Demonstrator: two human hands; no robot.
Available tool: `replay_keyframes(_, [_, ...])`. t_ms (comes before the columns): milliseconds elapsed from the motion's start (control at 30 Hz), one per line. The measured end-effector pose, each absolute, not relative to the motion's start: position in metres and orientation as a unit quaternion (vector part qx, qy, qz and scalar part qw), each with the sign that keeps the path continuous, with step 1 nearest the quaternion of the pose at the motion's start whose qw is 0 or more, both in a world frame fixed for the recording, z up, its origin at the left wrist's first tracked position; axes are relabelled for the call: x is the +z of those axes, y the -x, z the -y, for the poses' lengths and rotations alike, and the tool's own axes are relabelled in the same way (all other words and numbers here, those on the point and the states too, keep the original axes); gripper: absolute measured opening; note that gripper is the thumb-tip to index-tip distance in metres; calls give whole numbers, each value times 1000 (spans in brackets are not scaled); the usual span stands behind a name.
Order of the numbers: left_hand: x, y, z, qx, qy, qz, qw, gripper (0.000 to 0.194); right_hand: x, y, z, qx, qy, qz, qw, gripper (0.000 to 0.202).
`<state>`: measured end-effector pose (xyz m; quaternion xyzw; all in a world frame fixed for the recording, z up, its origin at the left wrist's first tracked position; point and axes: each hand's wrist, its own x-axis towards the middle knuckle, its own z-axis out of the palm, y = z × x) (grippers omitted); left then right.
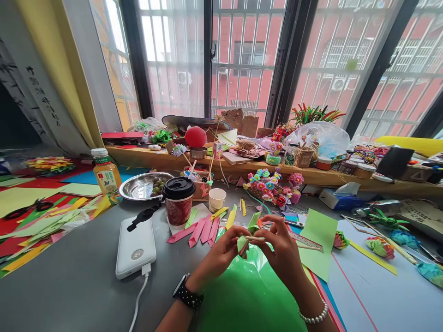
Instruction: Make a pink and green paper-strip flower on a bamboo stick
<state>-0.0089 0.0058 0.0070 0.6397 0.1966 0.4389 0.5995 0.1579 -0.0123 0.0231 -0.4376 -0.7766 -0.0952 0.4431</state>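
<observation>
My left hand [224, 251], with a watch on its wrist, pinches a folded piece of light green paper [242, 243]. The fingers of my right hand [279, 242] are closed on a thin pale stick [255, 239], whose end meets the folded paper. A bead bracelet circles the right wrist. Just behind the fingers rises a green folded paper strip [254, 221]. Below both hands is a shiny green surface [251, 295]. Pink folded paper strips [198, 231] lie left of my hands, and yellow strips [231, 216] lie behind them.
A white power bank [136, 249], lidded coffee cup [178, 200], paper cup [217, 199] and metal bowl [138, 186] stand at left. Right are green paper [321, 244], a ruler [306, 240] and folded paper balls [380, 247]. Paper flowers [266, 184] stand below the crowded sill.
</observation>
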Motion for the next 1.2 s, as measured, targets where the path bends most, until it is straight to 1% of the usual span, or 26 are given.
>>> replay_keyframes(167, [8,5,-6,474,-571,-195,641,25,25,-157,14,-102,445,747,484,16])
replay_keyframes(300, [9,6,-5,501,-483,-194,691,26,28,-165,13,-84,448,713,533,18])
replay_keyframes(400, [10,7,-4,506,-432,-178,725,28,27,-169,10,-37,450,720,527,16])
replay_keyframes(500, [9,7,-3,497,-424,-163,740,29,27,-167,8,27,444,738,507,16])
replay_keyframes(600, [7,5,-3,480,-449,-161,737,26,27,-163,9,62,441,737,509,16])
replay_keyframes(733, [7,3,-3,467,-488,-149,722,23,27,-160,11,72,449,731,509,16])
replay_keyframes(867, [12,6,0,457,-515,-127,714,33,30,-158,15,83,454,740,490,15])
replay_keyframes(933, [14,7,2,467,-507,-134,712,34,32,-157,18,85,451,750,476,16])
replay_keyframes(1067, [11,6,-2,489,-485,-137,712,33,36,-156,21,87,435,765,466,26])
replay_keyframes(1133, [7,6,-5,494,-486,-151,705,32,36,-157,20,90,429,761,478,31])
replay_keyframes(1200, [5,5,-7,494,-497,-177,691,26,35,-159,18,89,433,749,494,32])
